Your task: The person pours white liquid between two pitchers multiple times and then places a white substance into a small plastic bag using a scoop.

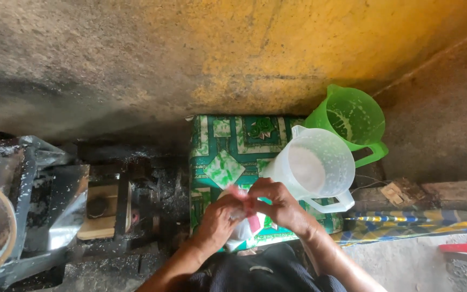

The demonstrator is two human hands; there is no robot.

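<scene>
Both hands meet low in the middle of the view, over the near edge of a green-and-white patterned surface (228,141). The left hand (215,221) and the right hand (278,203) are pressed close together, fingers curled and pinching the gathered top of a small clear plastic bag (240,230) that seems to hold something pale, with a touch of pink showing between the fingers. The bag hangs just under the fingertips, above the person's lap. Just beyond the right hand stands a translucent white jug (314,165) with pale contents, its handle turned toward the right wrist; a green jug (352,119) sits farther off behind it. Well to the left of the left hand lies dark, grimy machinery (109,205) under crumpled plastic sheeting (44,178). As a judgement, the work in hand looks like closing or twisting the bag's neck; doing it well calls for keeping the neck bunched tight between both thumbs and forefingers, holding the bag upright so nothing spills, and keeping elbows clear of the white jug.
</scene>
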